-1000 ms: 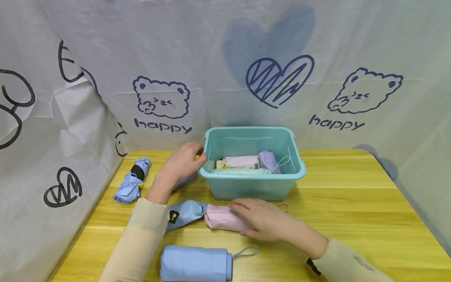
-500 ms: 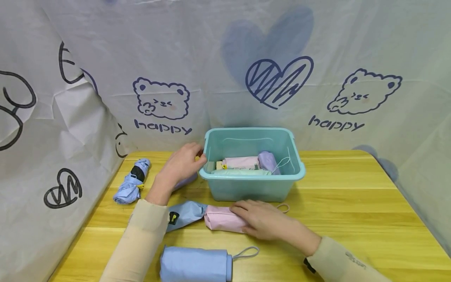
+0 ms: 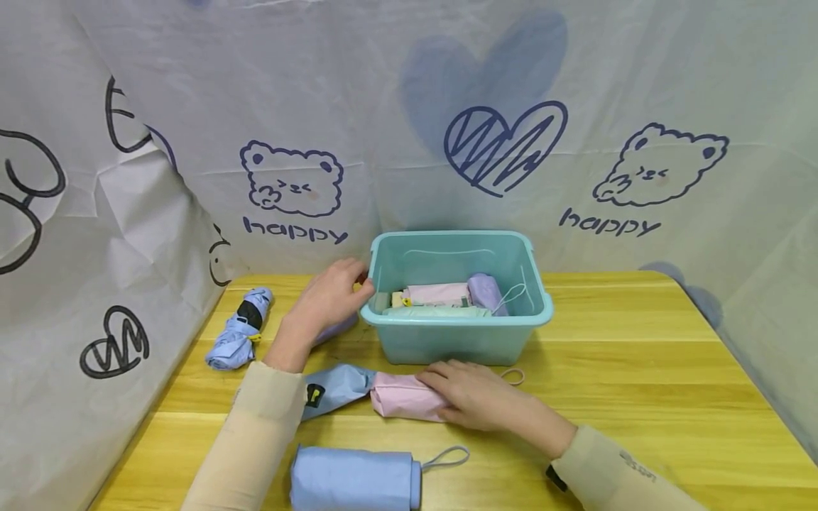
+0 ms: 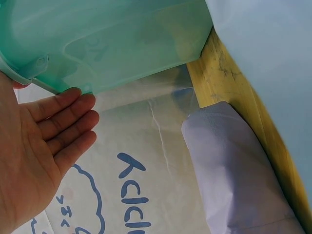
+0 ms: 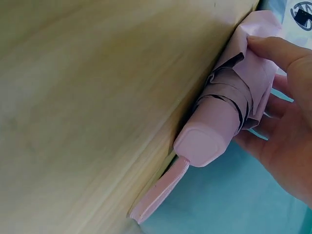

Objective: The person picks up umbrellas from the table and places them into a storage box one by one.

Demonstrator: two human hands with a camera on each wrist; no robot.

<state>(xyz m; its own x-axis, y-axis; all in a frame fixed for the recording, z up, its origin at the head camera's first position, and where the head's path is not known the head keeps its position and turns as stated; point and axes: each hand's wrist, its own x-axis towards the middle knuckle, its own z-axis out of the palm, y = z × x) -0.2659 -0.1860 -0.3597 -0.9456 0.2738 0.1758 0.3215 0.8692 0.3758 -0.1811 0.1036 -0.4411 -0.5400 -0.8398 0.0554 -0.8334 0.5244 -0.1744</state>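
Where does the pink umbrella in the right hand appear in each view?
Head: the pink umbrella is below centre, in front of the teal bin, gripped by the right hand.
Left wrist: not in it.
Right wrist: right of centre, its strap trailing to the lower left.
Shared landmark: the teal bin, top left in left wrist, bottom right in right wrist.

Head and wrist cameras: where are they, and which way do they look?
Head: on the head, facing down-forward at the teal bin; left hand, right hand and sleeves show.
Left wrist: there, facing the bin's outside; left hand shows.
Right wrist: there, facing the pink umbrella; right hand shows.
Head and right wrist share the umbrella.
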